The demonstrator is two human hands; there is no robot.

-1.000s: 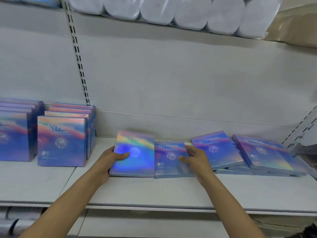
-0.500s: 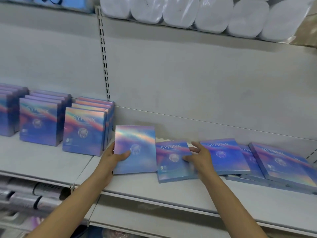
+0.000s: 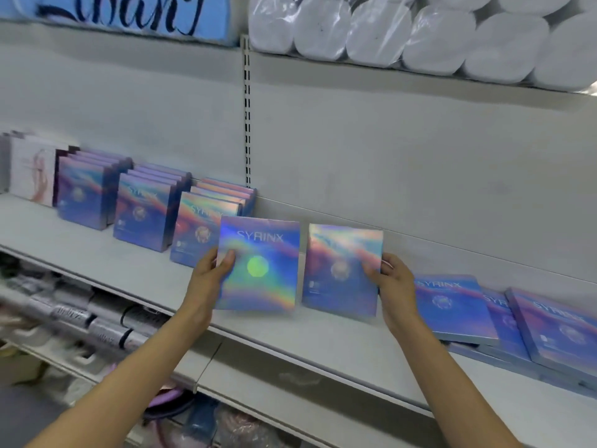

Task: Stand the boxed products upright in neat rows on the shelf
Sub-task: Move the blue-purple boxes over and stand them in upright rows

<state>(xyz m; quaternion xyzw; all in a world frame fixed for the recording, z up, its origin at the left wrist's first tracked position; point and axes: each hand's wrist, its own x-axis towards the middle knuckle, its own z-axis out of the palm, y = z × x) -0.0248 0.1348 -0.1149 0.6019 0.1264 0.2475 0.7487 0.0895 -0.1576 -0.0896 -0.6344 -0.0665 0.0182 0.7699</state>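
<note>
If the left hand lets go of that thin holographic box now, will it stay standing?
Probably not. The flat holographic SYRINX box looks thin for its height, so it likely tips without support. Its glossy foil face may be slippery. The left hand pinches only its edge, yet it stays flat, suggesting it is stiff and light.

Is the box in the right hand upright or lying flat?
Upright. The right hand grips the box by its right edge, front face toward the camera, bottom edge at the shelf.
</note>
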